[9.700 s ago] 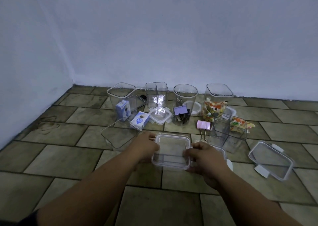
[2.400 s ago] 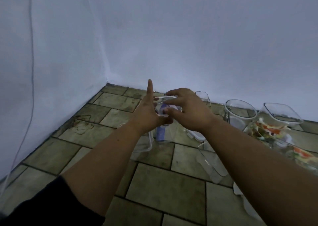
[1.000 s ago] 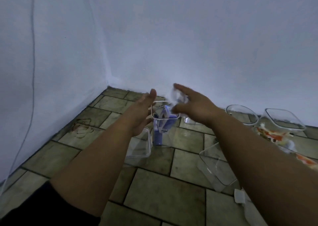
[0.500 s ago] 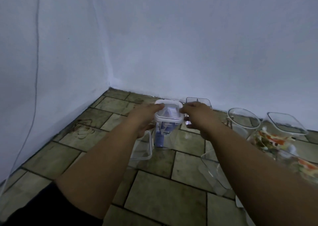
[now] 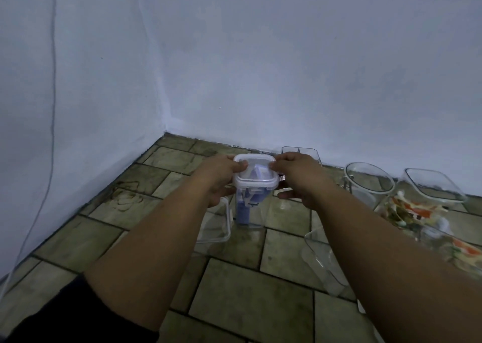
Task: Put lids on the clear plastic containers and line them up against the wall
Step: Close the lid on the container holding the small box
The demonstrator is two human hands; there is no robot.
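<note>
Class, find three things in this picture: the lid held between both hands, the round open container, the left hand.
lid (image 5: 255, 171), head view, its translucent top.
round open container (image 5: 361, 197), head view, clear wall below the rim.
left hand (image 5: 221, 178), head view, back of the hand.

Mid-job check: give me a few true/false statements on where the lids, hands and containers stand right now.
1. A lid sits on the tall container holding the blue boxes. True.
2. Only the left hand touches that lid. False: the right hand pinches its other side too.
3. The round container has its lid on. False: its top is open.
4. The tall container stands clear of the wall. True: bare floor tiles show between them.
</note>
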